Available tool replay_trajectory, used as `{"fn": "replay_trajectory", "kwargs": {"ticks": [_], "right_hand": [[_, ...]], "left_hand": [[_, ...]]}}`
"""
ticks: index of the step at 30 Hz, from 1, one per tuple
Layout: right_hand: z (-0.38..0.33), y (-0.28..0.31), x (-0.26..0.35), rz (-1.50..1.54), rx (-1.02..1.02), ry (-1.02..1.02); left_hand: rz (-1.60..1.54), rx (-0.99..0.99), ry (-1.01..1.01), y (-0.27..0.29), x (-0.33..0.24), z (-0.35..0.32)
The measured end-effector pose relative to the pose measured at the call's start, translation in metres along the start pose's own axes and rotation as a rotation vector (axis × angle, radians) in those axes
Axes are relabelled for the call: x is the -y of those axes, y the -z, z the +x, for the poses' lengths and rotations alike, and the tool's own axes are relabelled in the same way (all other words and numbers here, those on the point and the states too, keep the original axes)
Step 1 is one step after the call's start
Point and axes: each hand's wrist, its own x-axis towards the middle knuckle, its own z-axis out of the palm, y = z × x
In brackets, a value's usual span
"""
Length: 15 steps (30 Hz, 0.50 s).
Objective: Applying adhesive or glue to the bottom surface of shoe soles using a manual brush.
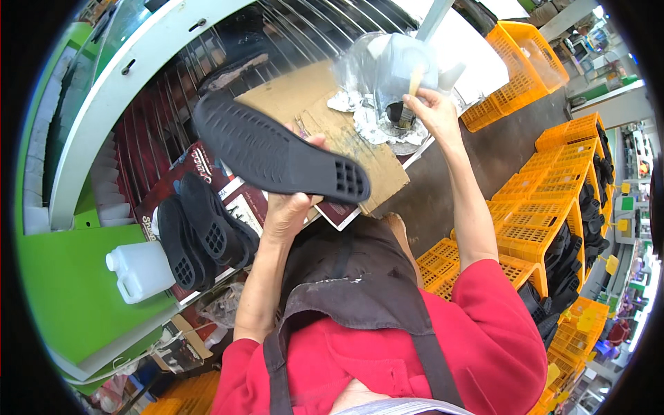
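My left hand [287,216] grips a black shoe sole [277,155] from below and from its edge. The sole is tilted, with its ridged tread and the square holes of its heel facing up. Out to the right, my right hand [437,114] pinches a brush [416,79] by its pale handle, beside a clear plastic-covered container [408,55]. The brush's lower end is dark and partly hidden there. Crumpled white wrapping [373,128] lies around it on a stained cardboard sheet [332,131].
Several black soles [190,238] rest at the left on dark red boxes [166,183], next to a white jug [142,270]. Metal bars [304,31] form the rack behind. Yellow crates [529,225] are stacked at the right, some holding black soles; another yellow crate [512,76] stands further back.
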Motion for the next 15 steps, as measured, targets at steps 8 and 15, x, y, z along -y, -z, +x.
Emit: {"fn": "replay_trajectory", "kwargs": {"ticks": [8,15], "right_hand": [[0.005,0.008,0.009,0.088,0.057,0.123],[0.007,0.013,0.004,0.198,0.133,0.204]], "left_hand": [[-0.159,-0.082,0.083,0.018,0.035,0.015],[-0.115,-0.171,0.144,0.023,0.056,0.013]]}}
